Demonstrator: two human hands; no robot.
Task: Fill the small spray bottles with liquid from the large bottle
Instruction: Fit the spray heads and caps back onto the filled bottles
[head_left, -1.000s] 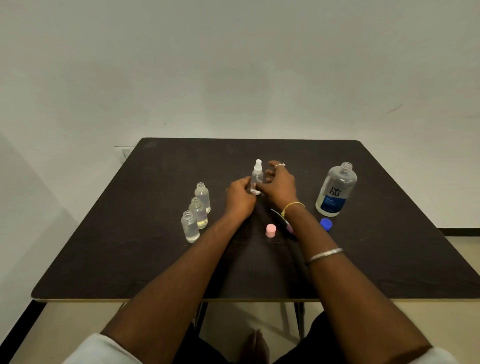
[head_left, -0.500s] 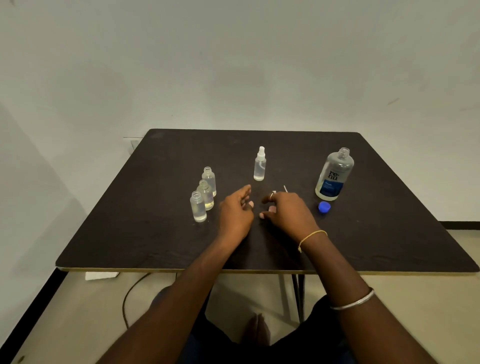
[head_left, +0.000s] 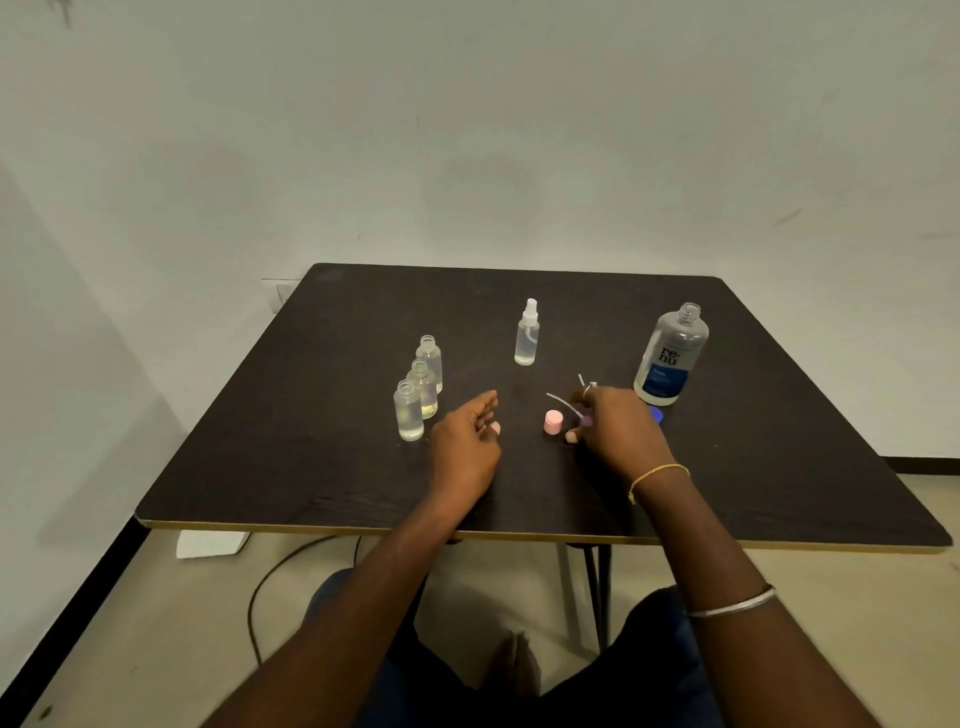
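A: Dark wood-grain table (head_left: 322, 467) with a pale edge strip, plain white wall (head_left: 467, 130) behind, beige floor (head_left: 156, 623), and a black cable (head_left: 270, 577) under the near-left corner.

B: Bottles?

A: Large bottle (head_left: 671, 354), uncapped and upright, near the right edge. Its blue cap (head_left: 657, 414) lies just in front, partly hidden by the right hand (head_left: 621, 432). Three open small bottles (head_left: 418, 387) stand in a tight row left of centre. A capped spray bottle (head_left: 527, 332) stands alone toward the far edge, middle.

B: Hands?

A: Left hand (head_left: 465, 441) is loosely curled and holds nothing, near the row. The right hand's fingers close over a spray head with a thin tube (head_left: 563, 404); I cannot tell how firm the grip is. A pink cap (head_left: 553, 421) stands just beside it.

B: Versus half a second ago?

A: The pink cap and tube are now exposed, and the hands have spread apart. The bottles are unmoved.
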